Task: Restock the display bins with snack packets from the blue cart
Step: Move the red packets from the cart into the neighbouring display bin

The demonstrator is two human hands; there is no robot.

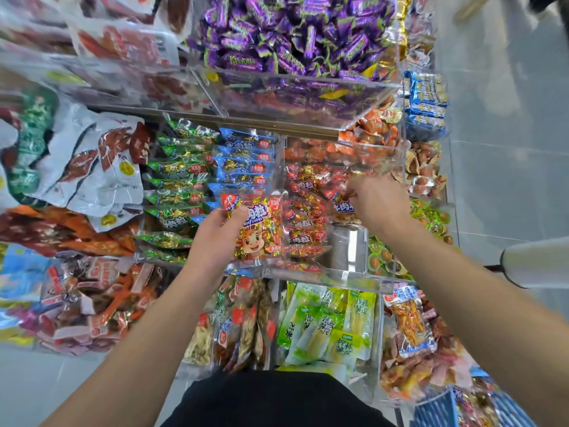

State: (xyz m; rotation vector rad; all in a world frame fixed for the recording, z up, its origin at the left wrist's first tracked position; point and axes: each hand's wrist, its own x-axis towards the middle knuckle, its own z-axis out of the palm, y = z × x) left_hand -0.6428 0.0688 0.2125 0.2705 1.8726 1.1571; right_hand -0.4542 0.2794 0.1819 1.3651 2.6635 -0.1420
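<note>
My left hand (220, 234) grips a red and gold beef-cube snack packet (257, 229) by its left edge and holds it upright over the front of a clear acrylic display bin (348, 277). Rows of the same red packets (304, 211) fill that bin. My right hand (377, 200) reaches into the back of the bin, its fingers curled round another red packet (340, 203). A corner of the blue cart (437, 409) shows at the bottom right with packets in it.
Green packets (175, 186) and blue packets (243, 161) fill the bins to the left. Purple candies (292, 35) heap in the bin above. Pale green packs (326, 322) and orange snacks (409, 322) lie in the lower tier. Grey floor runs along the right.
</note>
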